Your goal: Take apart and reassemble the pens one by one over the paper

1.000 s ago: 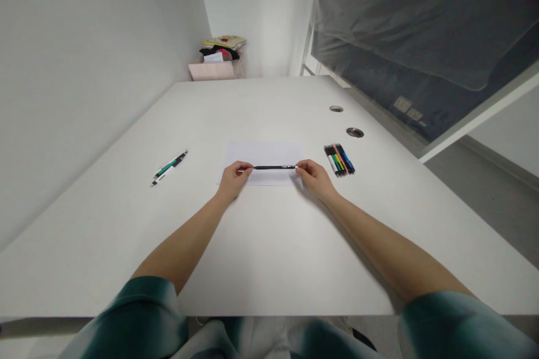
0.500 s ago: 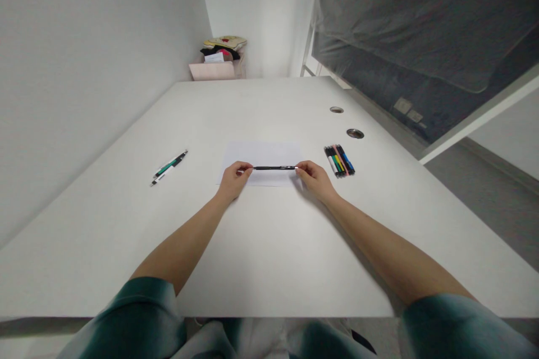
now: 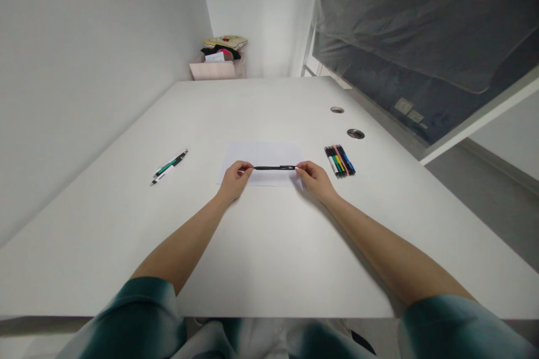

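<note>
A thin black pen (image 3: 274, 168) is held level over a white sheet of paper (image 3: 263, 152) on the white table (image 3: 261, 247). My left hand (image 3: 234, 178) pinches the pen's left end with closed fingers. My right hand (image 3: 315, 178) pinches its right end the same way. Both hands rest near the paper's front edge.
A row of several coloured pens (image 3: 339, 160) lies right of the paper. Two more pens (image 3: 169, 167) lie to the left. Two round cable holes (image 3: 355, 133) sit at the back right. A box with clutter (image 3: 217, 61) stands past the table's far end.
</note>
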### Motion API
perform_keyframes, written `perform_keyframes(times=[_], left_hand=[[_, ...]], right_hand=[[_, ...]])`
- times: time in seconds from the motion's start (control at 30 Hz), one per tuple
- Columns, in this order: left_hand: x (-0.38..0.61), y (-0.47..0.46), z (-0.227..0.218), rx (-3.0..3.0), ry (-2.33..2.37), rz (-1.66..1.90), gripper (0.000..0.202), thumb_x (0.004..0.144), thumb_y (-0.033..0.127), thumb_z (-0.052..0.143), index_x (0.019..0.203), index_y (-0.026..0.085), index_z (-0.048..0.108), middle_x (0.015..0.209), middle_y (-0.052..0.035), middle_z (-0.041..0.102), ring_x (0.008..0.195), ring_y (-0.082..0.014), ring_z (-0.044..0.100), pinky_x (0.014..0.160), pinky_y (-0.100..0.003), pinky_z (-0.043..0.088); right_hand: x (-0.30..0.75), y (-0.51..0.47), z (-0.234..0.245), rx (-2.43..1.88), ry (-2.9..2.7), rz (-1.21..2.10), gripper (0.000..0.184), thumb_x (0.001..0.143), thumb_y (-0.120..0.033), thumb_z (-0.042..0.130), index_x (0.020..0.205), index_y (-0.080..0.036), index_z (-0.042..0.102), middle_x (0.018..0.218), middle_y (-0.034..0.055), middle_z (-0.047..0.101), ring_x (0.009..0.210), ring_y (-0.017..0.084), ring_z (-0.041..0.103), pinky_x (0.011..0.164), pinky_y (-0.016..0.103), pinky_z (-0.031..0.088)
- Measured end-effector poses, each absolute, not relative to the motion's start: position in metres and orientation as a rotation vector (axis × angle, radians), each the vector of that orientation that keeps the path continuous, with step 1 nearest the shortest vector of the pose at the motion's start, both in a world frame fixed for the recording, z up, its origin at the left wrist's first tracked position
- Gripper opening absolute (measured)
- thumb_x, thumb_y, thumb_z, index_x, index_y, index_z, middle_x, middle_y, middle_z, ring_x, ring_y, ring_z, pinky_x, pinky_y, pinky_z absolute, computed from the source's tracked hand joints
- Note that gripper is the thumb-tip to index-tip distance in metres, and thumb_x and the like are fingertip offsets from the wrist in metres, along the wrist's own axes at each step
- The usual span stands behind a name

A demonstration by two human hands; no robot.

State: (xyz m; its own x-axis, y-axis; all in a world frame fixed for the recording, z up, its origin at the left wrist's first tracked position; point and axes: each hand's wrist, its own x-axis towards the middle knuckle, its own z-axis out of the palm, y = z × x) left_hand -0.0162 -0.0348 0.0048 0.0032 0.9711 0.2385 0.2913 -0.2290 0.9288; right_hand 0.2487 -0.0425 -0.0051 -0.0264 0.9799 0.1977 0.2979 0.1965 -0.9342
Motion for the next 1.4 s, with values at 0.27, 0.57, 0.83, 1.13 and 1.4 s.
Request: perform_keyframes(times=[0.27,0.57,0.83,1.13,1.4], left_hand=[[-0.0167,-0.0349,0.005,1.646,1.34,1.24,0.013,0.076,0.029,0.065,0.082,0.017,0.067,0.085,-0.0054,0.069,0.08,-0.0184,0.061,0.072,-0.03,0.046],[-0.0172,-0.0345,0.0047,1.741,1.392,1.176,0.014,0.081,0.028,0.058,0.086,0.016,0.065,0.088,-0.0053,0.069,0.081,-0.0174,0.061,0.074,-0.03,0.047],[-0.0175,-0.0339,0.0029,1.77,1.41,1.159,0.016,0.083,0.029,0.055,0.088,0.016,0.064,0.09,-0.0062,0.068,0.081,-0.0175,0.061,0.074,-0.031,0.048],[-0.0179,-0.0336,0.0022,1.775,1.419,1.146,0.016,0.083,0.029,0.055,0.087,0.016,0.064,0.088,-0.0063,0.069,0.081,-0.0177,0.061,0.075,-0.031,0.048],[-0.0178,-0.034,0.0032,1.795,1.416,1.137,0.018,0.084,0.03,0.054,0.087,0.015,0.063,0.088,-0.0065,0.068,0.08,-0.0174,0.061,0.075,-0.031,0.048]], right_hand=[[0.2471,-0.0434,-0.0021,-1.277,-1.502,0.91,0.027,0.075,-0.045,0.06,0.085,-0.02,0.061,0.068,0.0002,0.059,0.057,0.014,0.046,0.055,0.028,0.037],[0.247,-0.0447,-0.0013,-1.293,-1.533,0.915,0.029,0.077,-0.046,0.057,0.086,-0.019,0.06,0.065,-0.0015,0.053,0.055,0.013,0.042,0.052,0.027,0.035],[0.2464,-0.0442,-0.0016,-1.295,-1.537,0.907,0.031,0.076,-0.05,0.055,0.085,-0.02,0.059,0.066,-0.0011,0.053,0.056,0.013,0.041,0.053,0.027,0.032],[0.2469,-0.044,-0.0019,-1.298,-1.543,0.896,0.031,0.077,-0.049,0.056,0.084,-0.019,0.059,0.065,-0.0011,0.054,0.056,0.013,0.042,0.053,0.028,0.033],[0.2469,-0.0441,-0.0004,-1.312,-1.559,0.915,0.029,0.078,-0.049,0.054,0.083,-0.02,0.058,0.064,-0.002,0.05,0.055,0.013,0.041,0.053,0.028,0.033]])
